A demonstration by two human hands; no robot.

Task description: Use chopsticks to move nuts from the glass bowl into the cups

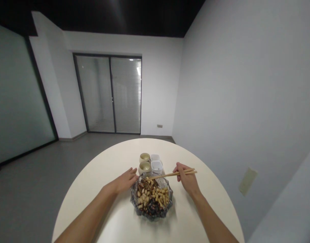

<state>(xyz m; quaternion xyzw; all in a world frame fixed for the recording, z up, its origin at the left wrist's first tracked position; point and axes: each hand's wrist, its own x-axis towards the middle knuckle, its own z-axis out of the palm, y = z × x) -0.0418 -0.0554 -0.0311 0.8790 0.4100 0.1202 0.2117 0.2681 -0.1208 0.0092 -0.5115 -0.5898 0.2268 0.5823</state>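
Note:
A glass bowl (134, 202) of mixed nuts and dark seeds sits on the round white table (106, 168) in front of me. My right hand (186, 179) holds a pair of wooden chopsticks (170, 174), their tips reaching left over the bowl's far rim. My left hand (126, 180) rests flat on the table, fingers touching the bowl's left rim. Just behind the bowl stand two small round beige cups (144, 166) and two small square white cups (156, 165).
The table edge curves close to a grey wall on the right. Beyond the table lies bare grey floor, with a glass sliding door (109, 94) at the back and a frosted glass partition (15, 98) on the left.

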